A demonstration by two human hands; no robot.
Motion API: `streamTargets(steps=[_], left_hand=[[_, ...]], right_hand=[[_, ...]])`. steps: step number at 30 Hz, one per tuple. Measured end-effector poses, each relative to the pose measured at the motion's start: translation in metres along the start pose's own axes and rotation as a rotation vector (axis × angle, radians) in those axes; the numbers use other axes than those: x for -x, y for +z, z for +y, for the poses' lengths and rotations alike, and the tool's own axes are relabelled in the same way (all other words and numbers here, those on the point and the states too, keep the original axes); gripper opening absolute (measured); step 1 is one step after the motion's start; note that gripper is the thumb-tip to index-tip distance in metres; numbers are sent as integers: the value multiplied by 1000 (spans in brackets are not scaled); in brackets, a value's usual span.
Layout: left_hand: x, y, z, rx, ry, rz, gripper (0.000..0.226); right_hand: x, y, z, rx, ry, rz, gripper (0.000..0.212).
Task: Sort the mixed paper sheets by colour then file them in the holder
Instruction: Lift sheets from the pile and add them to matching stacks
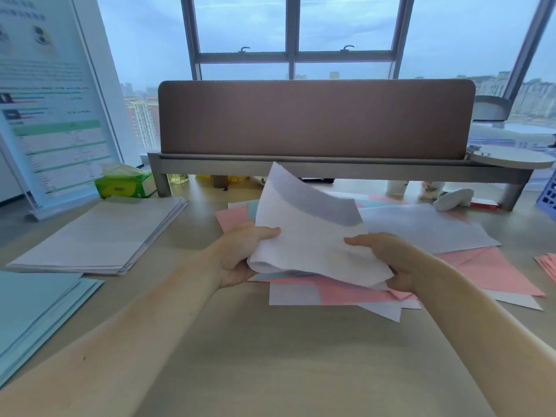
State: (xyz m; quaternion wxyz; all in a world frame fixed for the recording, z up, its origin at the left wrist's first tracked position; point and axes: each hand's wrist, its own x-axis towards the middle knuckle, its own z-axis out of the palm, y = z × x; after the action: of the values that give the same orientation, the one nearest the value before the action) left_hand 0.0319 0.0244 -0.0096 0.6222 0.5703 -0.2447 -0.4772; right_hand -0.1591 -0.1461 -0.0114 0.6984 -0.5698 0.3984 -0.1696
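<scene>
Along the desk's left edge lies a flat stack of pale blue paper sheets (39, 311), and just beyond it a squared stack of white paper sheets (99, 236). Toward the middle, the left hand (243, 254) pinches the near left edge of a few curling white sheets (310, 236), thumb on top and fingers curled beneath; the right hand (388, 260) grips their right side the same way. These sheets are held above the mixed pile of pink, white and blue paper (481, 266) spread on the pale wooden desk (270, 371). They look light and floppy, with the far edge arching up unsupported, so a hold at opposite edges should stop sagging, though smooth faces may slide apart. Farthest right, a thin stack of pink sheets (549, 263) lies at the frame's edge.
</scene>
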Motion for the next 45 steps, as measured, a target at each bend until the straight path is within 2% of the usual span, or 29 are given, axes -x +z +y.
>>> streamTargets(steps=[6, 9, 10, 12, 14, 16, 18, 20, 25, 29, 36, 40, 45], left_hand=[[-4, -13, -3, -104, -77, 75, 31], [-7, -19, -7, -131, -127, 137, 27], [-9, -21, -9, -186, -126, 168, 27], [-11, -24, -10, -305, -94, 242, 25], [-9, -31, -5, -337, -68, 310, 18], [-5, -44, 0, -322, -54, 381, 16], [-3, -59, 1, -340, -53, 414, 23], [0, -65, 0, -356, -64, 429, 27], [2, -62, -3, -288, -66, 368, 27], [3, -55, -1, -264, -28, 396, 14], [6, -50, -3, -231, -47, 368, 20], [8, -50, -3, -222, -46, 350, 21], [11, -52, -2, -221, -46, 347, 23]], right_hand=[[-2, -1, 10, 55, -84, 58, 19], [1, 6, 12, 120, -105, 1, 10], [-1, 6, 11, 159, -136, 34, 15], [-18, -3, 10, 361, -272, 222, 34], [-25, -14, 7, 724, -406, 388, 35], [-28, -20, 7, 1056, -392, 379, 58], [-34, -20, 9, 1261, -322, 316, 76], [-43, -19, 11, 1340, -320, 297, 67], [-53, -26, 5, 1441, -341, 400, 46], [-56, -22, 0, 1538, -363, 418, 39], [-56, -15, -7, 1787, -400, 397, 24], [-56, -15, -7, 1887, -442, 370, 25], [-56, -29, -9, 1792, -430, 340, 30]])
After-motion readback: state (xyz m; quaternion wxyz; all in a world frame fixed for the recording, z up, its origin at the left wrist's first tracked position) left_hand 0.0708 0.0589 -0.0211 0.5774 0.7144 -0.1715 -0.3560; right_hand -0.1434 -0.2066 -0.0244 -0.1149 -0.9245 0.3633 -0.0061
